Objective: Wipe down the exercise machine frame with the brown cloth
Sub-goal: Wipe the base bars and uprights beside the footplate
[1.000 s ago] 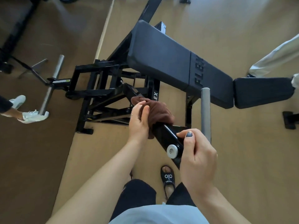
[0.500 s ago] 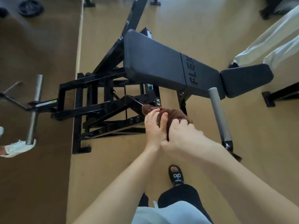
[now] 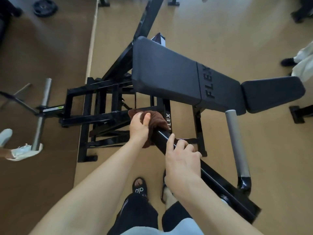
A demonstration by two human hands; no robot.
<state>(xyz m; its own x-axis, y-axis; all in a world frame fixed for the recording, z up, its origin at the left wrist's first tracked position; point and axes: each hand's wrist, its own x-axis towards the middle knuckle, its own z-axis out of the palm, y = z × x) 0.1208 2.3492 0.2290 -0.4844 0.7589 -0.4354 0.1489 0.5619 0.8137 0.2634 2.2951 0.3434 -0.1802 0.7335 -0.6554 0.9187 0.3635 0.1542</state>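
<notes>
step: wiping | our left hand (image 3: pixel 139 127) grips the soft brown cloth (image 3: pixel 156 122) wrapped over the glossy black steel frame arm (image 3: pixel 210 175), below the black padded bench (image 3: pixel 169 73) | right hand (image 3: pixel 182 160) curls round the arm, bracing | cloth: light, limp, best bunched in the palm

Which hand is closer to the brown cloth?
Left. The left hand grips the brown cloth wrapped over the black bar. The right hand holds the same bar lower down, apart from the cloth.
</notes>
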